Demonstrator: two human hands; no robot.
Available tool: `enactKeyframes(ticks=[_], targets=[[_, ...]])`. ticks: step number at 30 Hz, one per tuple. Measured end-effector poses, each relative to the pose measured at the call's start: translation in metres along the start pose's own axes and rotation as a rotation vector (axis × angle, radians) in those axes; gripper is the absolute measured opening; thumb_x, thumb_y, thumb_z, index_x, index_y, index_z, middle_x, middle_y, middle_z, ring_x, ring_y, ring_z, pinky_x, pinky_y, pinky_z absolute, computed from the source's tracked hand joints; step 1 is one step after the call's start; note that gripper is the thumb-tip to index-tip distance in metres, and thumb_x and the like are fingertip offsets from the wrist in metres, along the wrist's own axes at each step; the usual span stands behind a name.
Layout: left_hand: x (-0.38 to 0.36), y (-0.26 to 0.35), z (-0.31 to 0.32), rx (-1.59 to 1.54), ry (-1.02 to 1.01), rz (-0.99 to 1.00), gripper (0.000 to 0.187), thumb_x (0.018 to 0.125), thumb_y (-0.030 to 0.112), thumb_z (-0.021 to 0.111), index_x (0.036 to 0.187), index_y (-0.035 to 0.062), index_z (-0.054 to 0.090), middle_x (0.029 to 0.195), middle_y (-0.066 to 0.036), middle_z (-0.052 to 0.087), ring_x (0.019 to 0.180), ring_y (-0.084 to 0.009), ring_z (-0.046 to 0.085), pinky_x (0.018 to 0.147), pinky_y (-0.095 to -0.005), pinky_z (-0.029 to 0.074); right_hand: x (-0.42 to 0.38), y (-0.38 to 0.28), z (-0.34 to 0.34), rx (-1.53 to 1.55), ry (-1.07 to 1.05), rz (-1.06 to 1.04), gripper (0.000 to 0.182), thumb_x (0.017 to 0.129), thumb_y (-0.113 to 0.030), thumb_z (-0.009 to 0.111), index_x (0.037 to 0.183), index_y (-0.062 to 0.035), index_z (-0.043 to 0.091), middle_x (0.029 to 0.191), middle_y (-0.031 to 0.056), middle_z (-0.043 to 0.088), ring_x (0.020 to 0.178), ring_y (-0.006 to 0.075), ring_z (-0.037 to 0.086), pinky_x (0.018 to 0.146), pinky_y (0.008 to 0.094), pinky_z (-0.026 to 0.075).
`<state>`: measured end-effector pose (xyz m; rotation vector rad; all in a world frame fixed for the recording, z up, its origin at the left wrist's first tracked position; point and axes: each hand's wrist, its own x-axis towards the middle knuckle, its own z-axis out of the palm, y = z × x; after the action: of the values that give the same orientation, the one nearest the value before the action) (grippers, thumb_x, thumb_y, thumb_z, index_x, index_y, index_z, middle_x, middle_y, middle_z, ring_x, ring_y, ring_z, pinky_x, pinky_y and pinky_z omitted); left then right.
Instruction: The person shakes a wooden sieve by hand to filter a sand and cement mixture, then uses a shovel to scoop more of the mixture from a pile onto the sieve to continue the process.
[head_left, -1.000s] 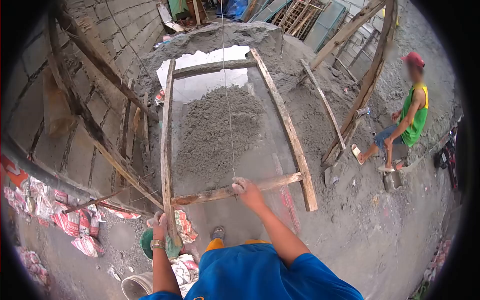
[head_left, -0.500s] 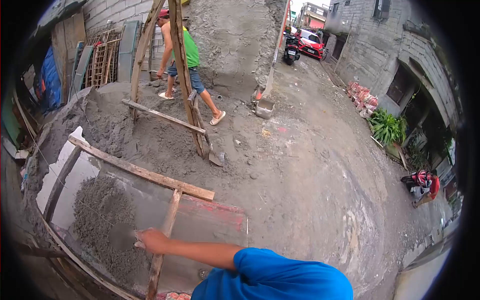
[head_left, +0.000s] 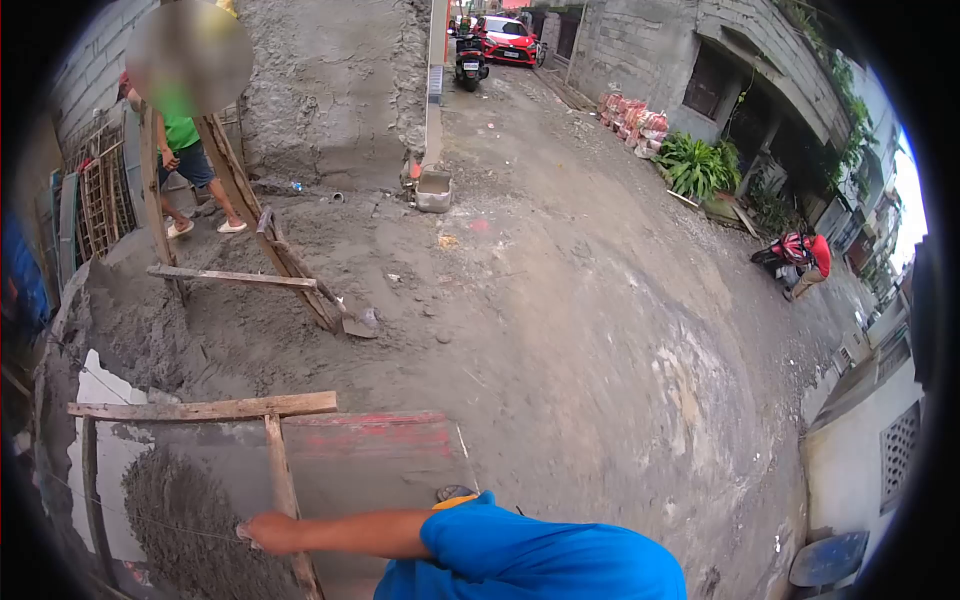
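Observation:
My right hand (head_left: 272, 532) reaches left at the bottom, closed around a small pale thing I cannot make out. It is beside an upright wooden strip (head_left: 283, 470) of a rough frame, over a heap of wet grey mortar (head_left: 180, 510). A thin line runs across the mortar towards the hand. The top wooden bar (head_left: 200, 409) lies above the heap, with a white sheet (head_left: 95, 385) partly showing behind it. My left hand is out of view.
A person in green (head_left: 182, 130) stands beyond leaning wooden posts (head_left: 240, 190). A shovel (head_left: 360, 322) lies at their foot, and a grey container (head_left: 434, 192) is near the wall. Farther off are a red car (head_left: 508, 40), a motorcycle (head_left: 470, 62) and a person in red (head_left: 820, 256).
The view has turned to the right, so the frame and posts appear farther left. The person in green has changed stance. My right hand remains closed beside the strip.

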<state>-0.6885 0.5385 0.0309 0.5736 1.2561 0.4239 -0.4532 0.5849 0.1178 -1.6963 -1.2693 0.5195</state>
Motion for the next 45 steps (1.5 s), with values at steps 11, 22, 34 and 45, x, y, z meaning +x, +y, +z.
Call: enactKeyframes(ticks=[11, 22, 34, 45], targets=[[-0.011, -0.016, 0.015, -0.045, 0.075, -0.014, 0.077, 0.078, 0.081, 0.035, 0.11, 0.0117, 0.05, 0.084, -0.006, 0.059, 0.063, -0.0229, 0.056, 0.049, -0.0354, 0.046, 0.006, 0.022, -0.033, -0.11, -0.026, -0.051, 0.01, 0.079, -0.009, 0.059, 0.081, 0.0011, 0.058, 0.083, 0.0207, 0.06, 0.083, 0.0397, 0.06, 0.07, 0.0474, 0.048], [-0.115, -0.036, -0.012, -0.452, 0.007, -0.025, 0.063, 0.082, 0.072, 0.039, 0.095, 0.0113, 0.051, 0.063, -0.004, 0.05, 0.052, -0.0222, 0.051, 0.047, -0.0365, 0.045, -0.026, -0.015, -0.143, -0.423, -0.377, -0.138, 0.024, 0.088, -0.027, 0.055, 0.086, -0.0041, 0.061, 0.081, 0.0187, 0.063, 0.08, 0.0379, 0.061, 0.067, 0.0485, 0.048], [-0.114, -0.047, -0.055, -0.357, 0.009, 0.106, 0.039, 0.091, 0.052, 0.049, 0.101, 0.0146, 0.048, 0.069, -0.006, 0.058, 0.051, -0.0186, 0.057, 0.042, -0.0301, 0.047, 0.034, -0.158, -0.092, 0.897, -0.531, 0.103, 0.004, 0.089, -0.004, 0.058, 0.088, -0.0003, 0.058, 0.085, 0.0096, 0.063, 0.08, 0.0192, 0.065, 0.073, 0.0307, 0.055], [-0.106, -0.038, -0.119, -0.388, 0.016, 0.197, 0.052, 0.087, 0.056, 0.053, 0.107, 0.0085, 0.053, 0.074, -0.003, 0.054, 0.052, -0.0109, 0.054, 0.045, -0.0247, 0.046, 0.084, -0.385, 0.113, 1.263, -0.747, -0.159, 0.009, 0.088, -0.004, 0.062, 0.093, -0.0024, 0.056, 0.093, 0.0144, 0.065, 0.085, 0.0241, 0.067, 0.082, 0.035, 0.055]])
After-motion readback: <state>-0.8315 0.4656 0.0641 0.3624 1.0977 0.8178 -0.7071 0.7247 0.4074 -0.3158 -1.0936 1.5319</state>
